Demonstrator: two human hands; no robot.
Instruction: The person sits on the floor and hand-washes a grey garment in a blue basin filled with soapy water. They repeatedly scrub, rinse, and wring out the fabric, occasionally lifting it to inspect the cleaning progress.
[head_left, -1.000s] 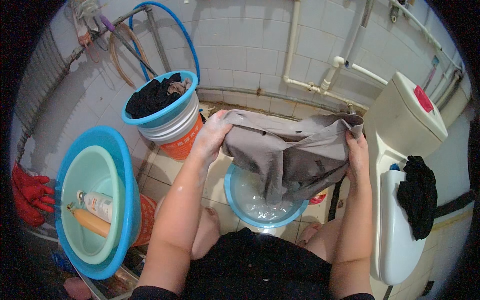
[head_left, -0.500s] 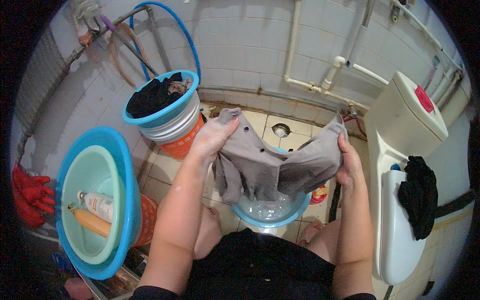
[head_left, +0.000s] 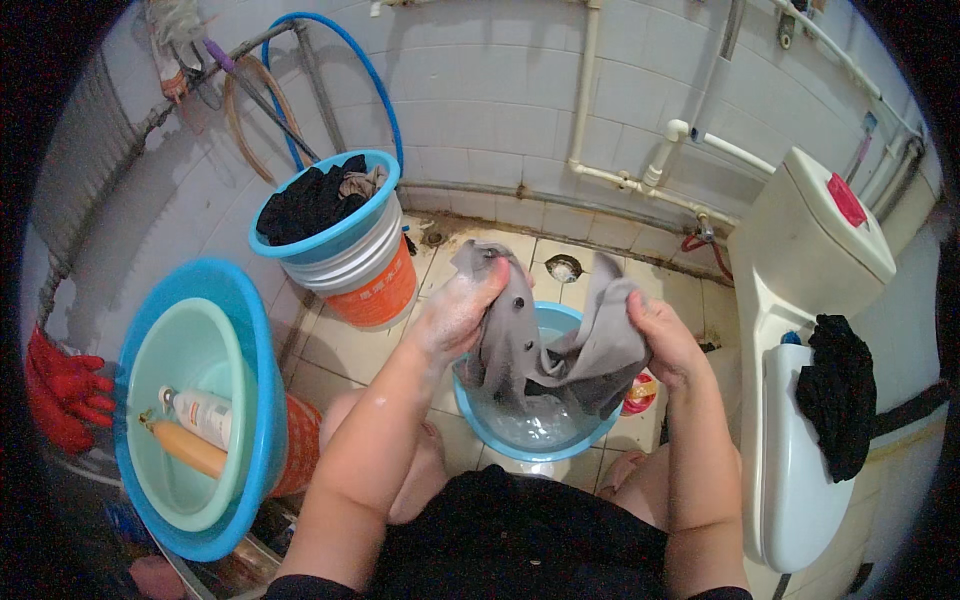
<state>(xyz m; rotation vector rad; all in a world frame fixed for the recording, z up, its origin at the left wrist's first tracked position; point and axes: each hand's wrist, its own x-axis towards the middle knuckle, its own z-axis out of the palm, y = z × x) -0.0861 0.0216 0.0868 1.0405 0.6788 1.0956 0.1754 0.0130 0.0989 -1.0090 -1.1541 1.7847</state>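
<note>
A grey garment (head_left: 512, 335) with dark buttons hangs between my two hands, bunched and sagging in the middle. My left hand (head_left: 458, 308), with suds on it and on the wrist, is closed on one edge near the buttons. On the other side my right hand (head_left: 670, 340) grips the cloth between thumb and fingers. Below lies a blue basin (head_left: 557, 314) on the tiled floor, holding sudsy water. The garment's lower folds hang over the basin and hide part of it; whether they touch the water I cannot tell.
At the far left, a blue basin (head_left: 393, 178) of dark clothes tops a white-and-orange bucket (head_left: 372, 290). Nearer stands a pale green basin (head_left: 150, 370) with two bottles, inside a larger blue one (head_left: 262, 400). A toilet (head_left: 790, 450) with a black cloth (head_left: 840, 400) is at right.
My hands have come closer together, and the garment, stretched wide before, now bunches and sags between them. More of the blue basin shows behind it.
</note>
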